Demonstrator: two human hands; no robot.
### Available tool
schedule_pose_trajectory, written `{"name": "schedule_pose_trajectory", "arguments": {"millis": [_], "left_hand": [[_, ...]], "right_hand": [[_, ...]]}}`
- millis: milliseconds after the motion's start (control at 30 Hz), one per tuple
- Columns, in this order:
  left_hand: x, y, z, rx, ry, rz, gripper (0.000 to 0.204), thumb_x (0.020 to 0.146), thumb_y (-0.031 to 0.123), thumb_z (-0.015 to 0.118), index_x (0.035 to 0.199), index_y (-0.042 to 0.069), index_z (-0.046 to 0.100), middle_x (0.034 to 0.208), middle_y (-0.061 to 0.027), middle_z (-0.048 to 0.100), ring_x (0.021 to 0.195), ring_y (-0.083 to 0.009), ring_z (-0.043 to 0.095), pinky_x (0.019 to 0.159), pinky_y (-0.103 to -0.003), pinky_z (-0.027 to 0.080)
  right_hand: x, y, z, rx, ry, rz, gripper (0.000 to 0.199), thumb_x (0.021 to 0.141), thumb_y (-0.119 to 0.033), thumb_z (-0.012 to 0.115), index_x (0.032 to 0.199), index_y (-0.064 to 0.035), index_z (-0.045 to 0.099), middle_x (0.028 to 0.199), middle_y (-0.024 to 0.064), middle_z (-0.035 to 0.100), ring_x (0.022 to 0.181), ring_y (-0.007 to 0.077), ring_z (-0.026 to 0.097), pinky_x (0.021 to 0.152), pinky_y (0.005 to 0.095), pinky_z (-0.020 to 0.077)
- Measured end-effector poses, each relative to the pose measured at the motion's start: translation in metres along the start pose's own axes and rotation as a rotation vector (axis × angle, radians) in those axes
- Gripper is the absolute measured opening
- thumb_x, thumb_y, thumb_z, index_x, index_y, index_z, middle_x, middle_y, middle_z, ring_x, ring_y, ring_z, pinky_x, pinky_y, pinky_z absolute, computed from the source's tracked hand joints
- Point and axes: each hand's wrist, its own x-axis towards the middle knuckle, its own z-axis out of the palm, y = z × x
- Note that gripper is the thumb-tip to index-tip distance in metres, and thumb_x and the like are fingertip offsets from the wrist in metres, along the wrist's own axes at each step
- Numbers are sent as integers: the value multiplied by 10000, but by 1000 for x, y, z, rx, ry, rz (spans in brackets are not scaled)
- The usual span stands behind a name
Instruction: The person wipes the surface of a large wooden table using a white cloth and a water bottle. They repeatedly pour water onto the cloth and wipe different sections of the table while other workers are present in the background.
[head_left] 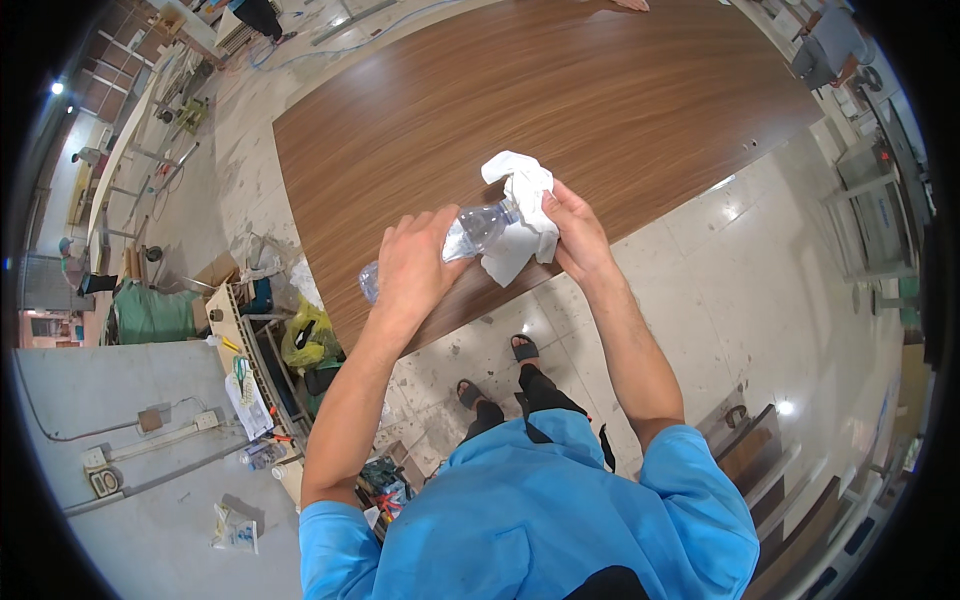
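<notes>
My left hand [415, 255] is wrapped round a clear plastic bottle [482, 228], tipped on its side with its neck toward the right. Crumpled white paper or cloth [530, 190] sits at the bottle's mouth, pinched in my right hand [578, 228]. Part of this white piece hangs down below the neck. Whether the bottle has a cap on cannot be seen, as the white piece covers its end. Both hands are over the near edge of a brown wood-grain table [480, 90].
At the left, a side bench [240, 340] bears papers and tools, with a yellow-green plastic bag [310, 335] beside it. Another person's hand [632, 4] rests at the table's far edge. Boards [750, 440] lean at the lower right. A blue hose [330, 55] crosses the floor.
</notes>
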Motion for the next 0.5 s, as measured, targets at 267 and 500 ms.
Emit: {"name": "schedule_pose_trajectory", "arguments": {"millis": [267, 500], "left_hand": [[-5, -8, 17, -12, -34, -61, 616, 746, 194, 866, 1311, 79, 650, 1163, -142, 707, 1084, -346, 620, 932, -454, 463], [-54, -25, 27, -562, 72, -262, 684, 737, 131, 884, 1360, 65, 609, 1229, -142, 710, 1115, -302, 673, 973, -410, 504]], "right_hand": [[11, 53, -26, -54, -54, 55, 426, 1059, -124, 565, 1467, -11, 523, 1266, 109, 684, 1120, 180, 667, 958, 336, 549], [45, 27, -170, -1759, -74, -741, 363, 998, -143, 608, 1341, -33, 652, 1144, 136, 727, 1092, 204, 672, 945, 340, 537]]}}
